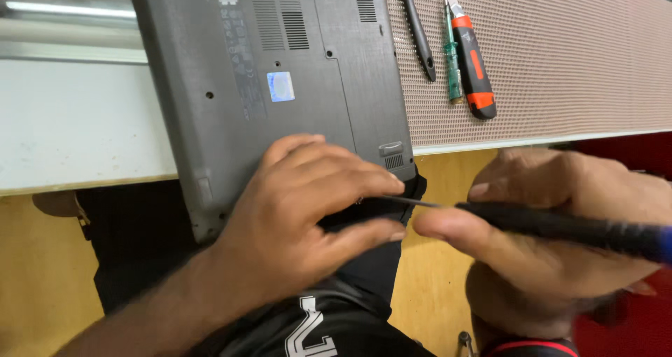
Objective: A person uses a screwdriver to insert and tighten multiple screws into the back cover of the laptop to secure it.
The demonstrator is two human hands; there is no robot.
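Observation:
A grey laptop [280,70] lies upside down, its near corner hanging over the table's edge. My left hand [308,210] rests flat on that near corner, fingers spread and pressing on the base. My right hand [553,238] holds a black-handled screwdriver [560,225] whose thin shaft runs left to a point under my left fingertips, at the laptop's edge. The tip itself is hidden by my fingers.
A ribbed beige mat [560,56] covers the white table [70,126] at the right. On it lie a black tool [418,31], a green screwdriver [453,56] and an orange-and-black utility knife [474,63]. Yellow floor [434,280] and my dark clothing are below.

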